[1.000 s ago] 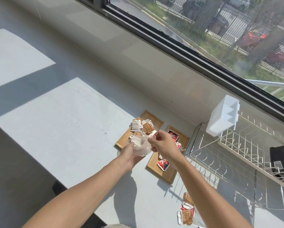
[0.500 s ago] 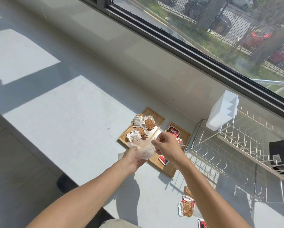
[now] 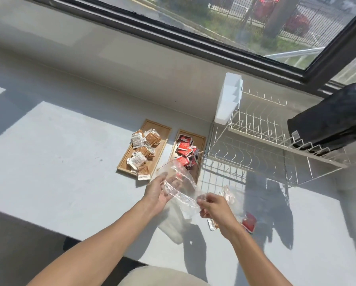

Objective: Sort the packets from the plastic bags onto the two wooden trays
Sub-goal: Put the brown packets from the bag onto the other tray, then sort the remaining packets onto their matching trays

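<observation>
Two wooden trays lie side by side near the wall. The left tray [image 3: 164, 132] carries several brown packets [image 3: 142, 150]. The right tray [image 3: 201, 141] carries several red packets [image 3: 185, 152]. A clear plastic bag [image 3: 183, 186], looking empty, stretches between my hands in front of the trays. My left hand [image 3: 159, 193] cups its left end, and my right hand [image 3: 211, 205] pinches its right end. Behind my right hand lies a second plastic bag [image 3: 229, 196] with a brown packet [image 3: 212, 225] and a red packet [image 3: 249, 222] near it.
A white wire dish rack [image 3: 255, 145] stands right of the trays with a white plastic caddy [image 3: 227, 100] on its corner and a black bag [image 3: 334, 118] on its far end. The grey counter [image 3: 59, 162] runs under a window; its front edge is near my body.
Both hands with the bag have drawn back from over the trays towards me, and my right hand has moved right. The red tray now shows fully. The view has shifted right.
</observation>
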